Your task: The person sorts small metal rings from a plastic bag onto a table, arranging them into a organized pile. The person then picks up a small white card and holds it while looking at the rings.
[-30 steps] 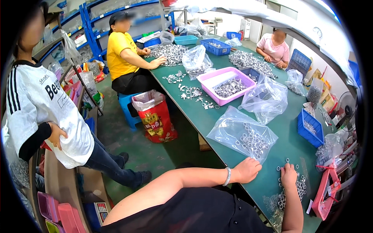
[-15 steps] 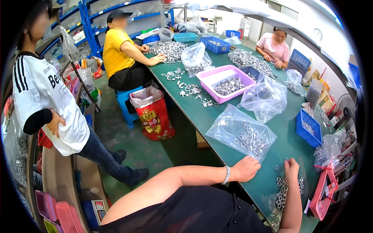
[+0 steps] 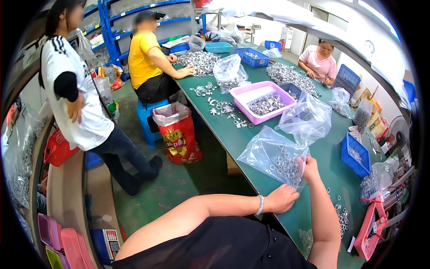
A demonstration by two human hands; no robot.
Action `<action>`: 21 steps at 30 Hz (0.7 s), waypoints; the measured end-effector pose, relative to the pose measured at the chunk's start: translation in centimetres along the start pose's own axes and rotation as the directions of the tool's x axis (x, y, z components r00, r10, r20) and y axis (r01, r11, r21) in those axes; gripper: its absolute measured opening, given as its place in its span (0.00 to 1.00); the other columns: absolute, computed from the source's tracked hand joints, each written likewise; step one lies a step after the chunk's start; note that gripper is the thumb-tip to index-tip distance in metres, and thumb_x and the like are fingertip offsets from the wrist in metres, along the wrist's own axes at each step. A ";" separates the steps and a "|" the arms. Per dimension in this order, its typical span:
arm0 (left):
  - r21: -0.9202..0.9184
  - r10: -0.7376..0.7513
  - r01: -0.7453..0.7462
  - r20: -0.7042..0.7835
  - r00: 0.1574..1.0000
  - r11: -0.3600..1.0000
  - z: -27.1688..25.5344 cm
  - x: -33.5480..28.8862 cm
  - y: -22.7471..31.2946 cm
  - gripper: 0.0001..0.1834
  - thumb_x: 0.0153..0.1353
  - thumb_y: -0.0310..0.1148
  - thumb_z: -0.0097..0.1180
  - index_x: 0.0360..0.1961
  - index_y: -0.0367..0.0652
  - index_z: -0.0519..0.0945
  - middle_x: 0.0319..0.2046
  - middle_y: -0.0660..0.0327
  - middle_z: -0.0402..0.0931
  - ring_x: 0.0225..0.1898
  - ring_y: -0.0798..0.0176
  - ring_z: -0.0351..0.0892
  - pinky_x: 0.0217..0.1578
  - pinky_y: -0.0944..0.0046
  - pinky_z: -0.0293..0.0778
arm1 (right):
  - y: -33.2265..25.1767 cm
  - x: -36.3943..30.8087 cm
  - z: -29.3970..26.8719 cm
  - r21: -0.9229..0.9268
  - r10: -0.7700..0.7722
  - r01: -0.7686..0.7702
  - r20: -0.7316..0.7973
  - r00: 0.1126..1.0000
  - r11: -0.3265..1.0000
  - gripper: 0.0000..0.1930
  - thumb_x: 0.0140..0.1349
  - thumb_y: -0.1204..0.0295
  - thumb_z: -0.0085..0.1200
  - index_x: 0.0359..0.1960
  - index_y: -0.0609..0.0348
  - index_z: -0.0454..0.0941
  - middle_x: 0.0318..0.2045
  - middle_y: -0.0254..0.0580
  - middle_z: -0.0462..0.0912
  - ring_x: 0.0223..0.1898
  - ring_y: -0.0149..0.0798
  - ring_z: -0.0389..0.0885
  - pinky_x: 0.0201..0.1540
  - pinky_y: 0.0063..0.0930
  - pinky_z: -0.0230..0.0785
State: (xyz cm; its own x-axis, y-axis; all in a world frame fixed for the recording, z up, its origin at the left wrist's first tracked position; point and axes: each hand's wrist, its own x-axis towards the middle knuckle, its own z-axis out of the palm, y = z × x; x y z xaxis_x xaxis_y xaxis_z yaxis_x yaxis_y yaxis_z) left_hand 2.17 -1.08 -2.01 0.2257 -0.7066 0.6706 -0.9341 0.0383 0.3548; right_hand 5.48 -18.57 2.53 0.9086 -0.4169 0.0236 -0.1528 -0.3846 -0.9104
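Observation:
A clear plastic bag [image 3: 260,154] with several silver-coloured metal rings [image 3: 286,163] inside lies on the green table in front of me. My left hand [image 3: 283,198] is closed at the bag's near corner, its fingers curled on the film. At the bag's right edge is my right hand [image 3: 310,171], fingers drawn together against the film beside the rings. What its fingertips hold cannot be made out. More loose rings [image 3: 342,217] lie on the table to the right of my right forearm.
A pink tray [image 3: 256,117] of metal parts and another clear bag [image 3: 307,119] lie beyond. To the right are a blue basket [image 3: 355,154] and a pink-red tray [image 3: 371,233]. Two people sit at the table; another stands at left. A red sack [image 3: 181,139] is on the floor.
My right hand has moved from the loose rings, where it held a ring, leftward and away from me to the bag. My left hand stays at the bag's corner. The standing person has turned.

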 end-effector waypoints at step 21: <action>-0.015 0.004 -0.004 0.007 1.000 1.000 -0.5 -0.1 0.0 0.13 0.47 0.27 0.56 0.36 0.42 0.70 0.29 0.58 0.66 0.34 0.53 0.69 0.38 0.58 0.64 | 0.0 -10.5 -9.4 -0.683 -0.193 0.281 0.205 0.960 0.674 0.27 0.48 0.63 0.64 0.51 0.57 0.73 0.57 0.55 0.68 0.59 0.55 0.65 0.59 0.45 0.59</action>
State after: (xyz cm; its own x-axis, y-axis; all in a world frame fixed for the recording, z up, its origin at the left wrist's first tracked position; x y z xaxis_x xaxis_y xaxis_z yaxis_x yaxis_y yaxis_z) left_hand 2.29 -0.60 -1.73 0.2196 -0.7114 0.6676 -0.9308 0.0522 0.3618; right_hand -7.73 -21.91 6.11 0.9810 -0.1574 0.1138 -0.1130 -0.9389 -0.3251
